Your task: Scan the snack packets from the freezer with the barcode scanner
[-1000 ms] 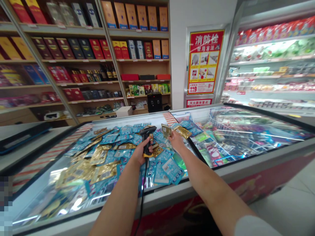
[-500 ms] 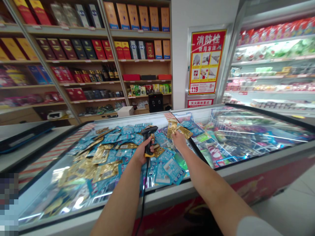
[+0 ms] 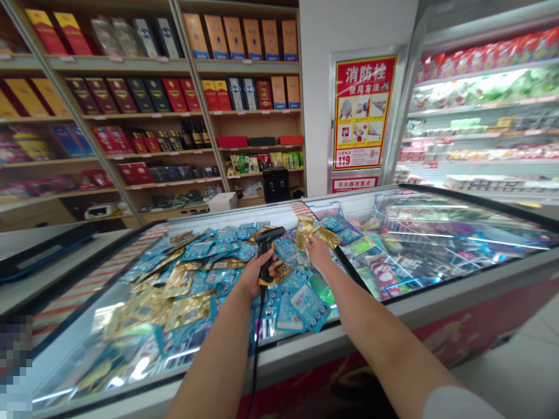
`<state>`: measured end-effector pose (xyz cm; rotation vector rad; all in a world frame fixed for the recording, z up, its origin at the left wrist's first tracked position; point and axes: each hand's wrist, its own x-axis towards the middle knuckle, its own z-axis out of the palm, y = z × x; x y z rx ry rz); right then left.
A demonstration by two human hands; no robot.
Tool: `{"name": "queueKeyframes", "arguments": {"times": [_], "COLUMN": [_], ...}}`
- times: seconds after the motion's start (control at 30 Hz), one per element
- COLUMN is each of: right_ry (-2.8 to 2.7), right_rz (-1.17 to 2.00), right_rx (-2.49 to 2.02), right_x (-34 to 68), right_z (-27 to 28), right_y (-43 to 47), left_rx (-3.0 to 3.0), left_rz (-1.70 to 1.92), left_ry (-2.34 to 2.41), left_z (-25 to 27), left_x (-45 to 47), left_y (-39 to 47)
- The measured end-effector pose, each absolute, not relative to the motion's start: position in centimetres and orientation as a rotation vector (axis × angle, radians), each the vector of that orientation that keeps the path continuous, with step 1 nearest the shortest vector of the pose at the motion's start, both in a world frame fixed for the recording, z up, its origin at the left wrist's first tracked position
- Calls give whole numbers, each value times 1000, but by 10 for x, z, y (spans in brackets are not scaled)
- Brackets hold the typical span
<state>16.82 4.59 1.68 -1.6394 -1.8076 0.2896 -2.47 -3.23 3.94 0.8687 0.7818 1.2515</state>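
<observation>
My left hand (image 3: 257,272) is wrapped round the handle of a black and yellow barcode scanner (image 3: 264,256), its head tilted to the right and its cord hanging down over the freezer's front edge. To the right, my right hand (image 3: 317,251) pinches a gold packet (image 3: 304,231) held upright, facing the scanner. Another gold packet (image 3: 328,237) lies just beside those fingers; whether it is gripped too I cannot tell. Beneath both hands, blue packets (image 3: 297,304) and gold packets (image 3: 180,278) are spread in a loose heap on the glass lid.
The chest freezer (image 3: 384,317) has glass lids with goods visible below. A black flat device (image 3: 48,247) rests on a counter at left. Shelves of boxed goods (image 3: 157,95) stand behind, with a red poster (image 3: 365,113) and a lit refrigerated case (image 3: 484,128) to the right.
The scanner in my left hand has shifted slightly right, closer to the gold packet. My right hand holds its packet in nearly the same place. The view has tilted up a little.
</observation>
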Motion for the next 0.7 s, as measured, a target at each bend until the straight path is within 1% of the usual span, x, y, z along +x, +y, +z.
{"name": "queueKeyframes", "arguments": {"times": [0.1, 0.33, 0.5, 0.7], "right_ry": [-1757, -1684, -1759, -1808], "right_rz": [276, 295, 222, 144], "right_rx": [-1649, -1779, -1789, -1766], "right_x": [170, 163, 152, 152], "right_z": [17, 18, 18, 15], "right_y": [46, 51, 50, 48], "left_rx": [923, 890, 849, 876], "left_rz": [1183, 1193, 1267, 1272], "left_ry": [750, 772, 753, 773], "left_z": [38, 38, 39, 38], "left_x": [-26, -24, -24, -24], "left_y": [-33, -33, -31, -30]}}
